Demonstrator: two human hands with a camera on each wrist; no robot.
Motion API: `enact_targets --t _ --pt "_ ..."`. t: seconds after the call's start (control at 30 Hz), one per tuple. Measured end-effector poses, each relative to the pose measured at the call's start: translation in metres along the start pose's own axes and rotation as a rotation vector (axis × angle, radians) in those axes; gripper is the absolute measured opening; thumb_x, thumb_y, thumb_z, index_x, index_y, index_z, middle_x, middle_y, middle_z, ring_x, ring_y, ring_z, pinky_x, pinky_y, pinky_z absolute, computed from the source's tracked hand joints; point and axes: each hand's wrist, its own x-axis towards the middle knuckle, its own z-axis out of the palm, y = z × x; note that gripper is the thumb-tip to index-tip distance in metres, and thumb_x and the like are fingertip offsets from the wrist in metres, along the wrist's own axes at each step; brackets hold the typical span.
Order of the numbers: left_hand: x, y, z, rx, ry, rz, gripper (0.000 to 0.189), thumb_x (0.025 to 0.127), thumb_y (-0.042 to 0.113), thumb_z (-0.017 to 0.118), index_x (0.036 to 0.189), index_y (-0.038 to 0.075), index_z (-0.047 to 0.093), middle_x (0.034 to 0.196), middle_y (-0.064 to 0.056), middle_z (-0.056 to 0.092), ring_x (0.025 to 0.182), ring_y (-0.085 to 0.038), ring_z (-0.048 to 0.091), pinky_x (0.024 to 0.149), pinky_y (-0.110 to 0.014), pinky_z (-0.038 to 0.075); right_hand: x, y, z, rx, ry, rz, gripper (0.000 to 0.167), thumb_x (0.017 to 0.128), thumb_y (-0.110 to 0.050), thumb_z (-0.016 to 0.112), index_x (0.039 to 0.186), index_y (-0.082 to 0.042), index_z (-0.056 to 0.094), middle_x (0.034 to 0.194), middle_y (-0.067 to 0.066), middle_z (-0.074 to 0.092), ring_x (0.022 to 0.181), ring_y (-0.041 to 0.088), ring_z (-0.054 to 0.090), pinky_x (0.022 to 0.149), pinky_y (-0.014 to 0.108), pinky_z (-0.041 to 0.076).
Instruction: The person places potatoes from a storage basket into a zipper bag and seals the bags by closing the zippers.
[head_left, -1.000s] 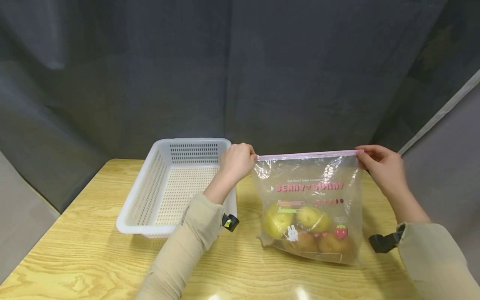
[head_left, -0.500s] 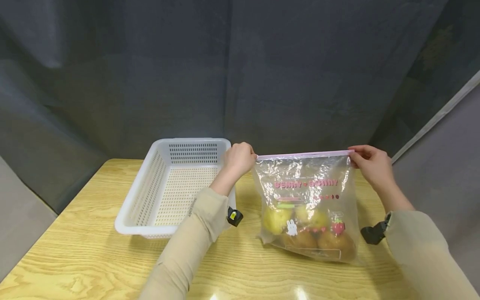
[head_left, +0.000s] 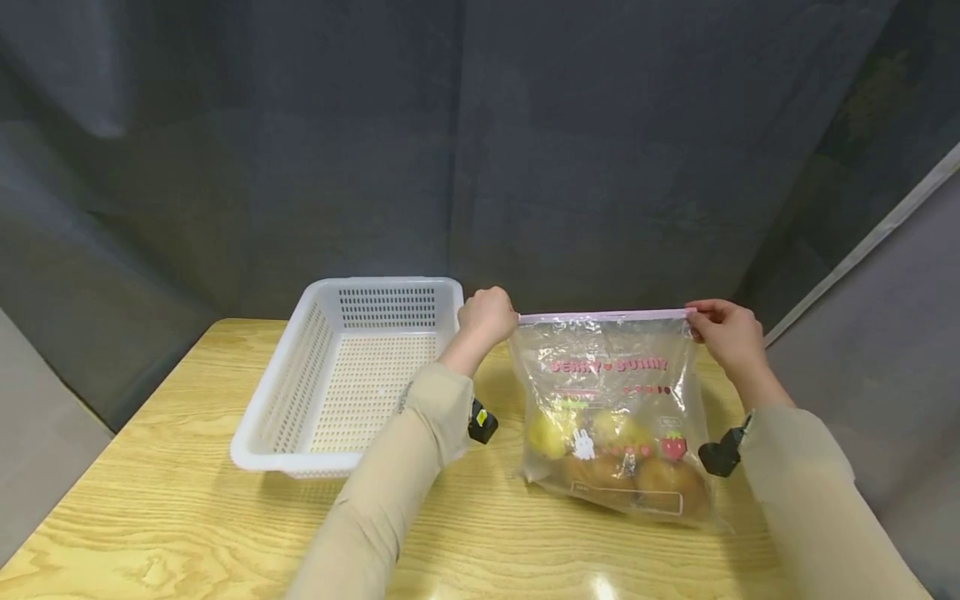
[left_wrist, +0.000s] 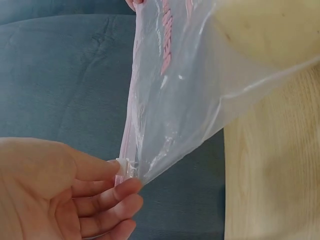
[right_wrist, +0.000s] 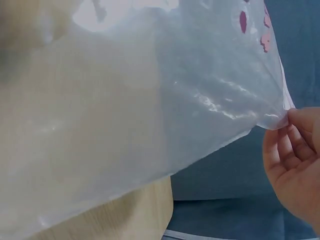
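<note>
A clear zip bag (head_left: 637, 337) with a pink zip strip and "Berry Bunny" print stands upright, its lower part at the table. Through its film show yellow round fruits (head_left: 551, 435) above brownish-orange round fruits (head_left: 671, 483). My left hand (head_left: 486, 318) holds the bag's top left corner. In the left wrist view, thumb and fingers pinch a small white zip slider (left_wrist: 121, 166) at that end of the strip. At the top right corner, my right hand (head_left: 727, 337) pinches the strip's other end between thumb and fingers, as the right wrist view also shows.
Left of the bag, a white perforated plastic basket (head_left: 273, 400) stands on the wooden table (head_left: 150, 500), partly covered by my left forearm. Dark curtain (head_left: 337, 167) hangs behind the table, and a grey panel (head_left: 885, 350) rises at the right.
My right hand has moved left and slightly down, bringing the bag's top right corner with it. The left hand has shifted slightly right, still at the left corner.
</note>
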Motion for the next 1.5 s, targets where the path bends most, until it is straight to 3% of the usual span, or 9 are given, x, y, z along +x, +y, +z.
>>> enact_targets --t 0.1,0.23,0.33,0.53,0.67,0.8,1.1,1.37,1.5 --pt "0.002 -0.001 0.003 0.004 -0.017 -0.019 0.019 0.083 0.025 0.056 0.089 0.01 0.067 0.101 -0.01 0.065 0.089 -0.027 0.062 0.071 -0.04 0.049 0.014 0.016 0.006 0.041 -0.027 0.012 0.041 0.093 -0.029 0.048 0.121 0.001 0.052 0.107 0.018 0.052 0.083 0.02 0.053 0.067 0.017 0.05" --pt "0.005 -0.002 0.009 0.006 -0.042 -0.041 0.021 0.083 0.024 0.056 0.092 0.008 0.066 0.101 -0.01 0.065 0.088 -0.026 0.061 0.068 -0.039 0.05 0.051 0.064 0.015 0.181 -0.079 0.013 0.039 0.087 -0.025 0.06 0.119 -0.003 0.055 0.099 0.012 0.056 0.077 0.02 0.056 0.067 0.029 0.054" --pt "0.007 -0.004 0.014 0.003 -0.051 -0.052 0.022 0.083 0.024 0.056 0.094 0.008 0.066 0.102 -0.01 0.065 0.089 -0.026 0.062 0.068 -0.039 0.05 0.06 0.078 0.02 0.235 -0.113 0.0 0.044 0.084 -0.025 0.065 0.121 -0.005 0.054 0.098 0.01 0.057 0.076 0.019 0.058 0.069 0.033 0.054" --pt "0.007 -0.009 0.023 -0.009 -0.079 -0.075 0.028 0.084 0.031 0.057 0.099 0.008 0.066 0.105 -0.01 0.064 0.092 -0.026 0.061 0.069 -0.038 0.05 0.025 0.032 0.025 0.123 -0.153 -0.027 0.059 0.088 -0.024 0.057 0.133 0.006 0.032 0.122 0.028 0.044 0.097 0.03 0.052 0.069 0.022 0.049" --pt "0.007 -0.011 0.026 -0.018 -0.099 -0.073 0.028 0.084 0.03 0.056 0.098 0.008 0.066 0.104 -0.009 0.064 0.091 -0.025 0.06 0.071 -0.037 0.049 0.007 0.01 0.026 0.081 -0.187 -0.026 0.061 0.093 -0.023 0.048 0.137 0.009 0.021 0.131 0.034 0.033 0.11 0.04 0.044 0.075 0.023 0.044" --pt "0.006 -0.01 0.028 -0.025 -0.109 -0.068 0.026 0.084 0.028 0.055 0.096 0.008 0.066 0.103 -0.01 0.063 0.088 -0.024 0.059 0.069 -0.036 0.049 0.005 0.009 0.029 0.08 -0.217 -0.027 0.061 0.094 -0.025 0.045 0.136 0.011 0.019 0.131 0.034 0.03 0.112 0.041 0.039 0.086 0.039 0.041" --pt "0.005 -0.01 0.039 -0.012 -0.152 -0.024 0.026 0.085 0.026 0.051 0.098 0.008 0.065 0.105 -0.009 0.062 0.089 -0.023 0.058 0.073 -0.034 0.047 0.001 0.009 0.036 0.04 -0.284 -0.009 0.059 0.094 -0.029 0.042 0.131 0.012 0.023 0.131 0.033 0.027 0.114 0.045 0.035 0.097 0.056 0.031" --pt "0.006 -0.014 0.044 -0.044 -0.245 0.032 0.041 0.088 0.032 0.05 0.118 0.005 0.058 0.124 -0.009 0.056 0.107 -0.023 0.055 0.091 -0.033 0.043 0.003 0.011 0.039 -0.042 -0.339 0.03 0.064 0.094 -0.035 0.04 0.135 0.011 0.02 0.137 0.035 0.022 0.122 0.048 0.027 0.1 0.06 0.025" --pt "0.008 -0.016 0.045 -0.051 -0.284 0.044 0.041 0.089 0.033 0.05 0.118 0.004 0.058 0.125 -0.009 0.056 0.106 -0.023 0.055 0.091 -0.033 0.043 0.003 0.011 0.041 -0.074 -0.387 0.046 0.068 0.094 -0.039 0.039 0.136 0.011 0.019 0.138 0.036 0.018 0.124 0.05 0.023 0.1 0.061 0.024"
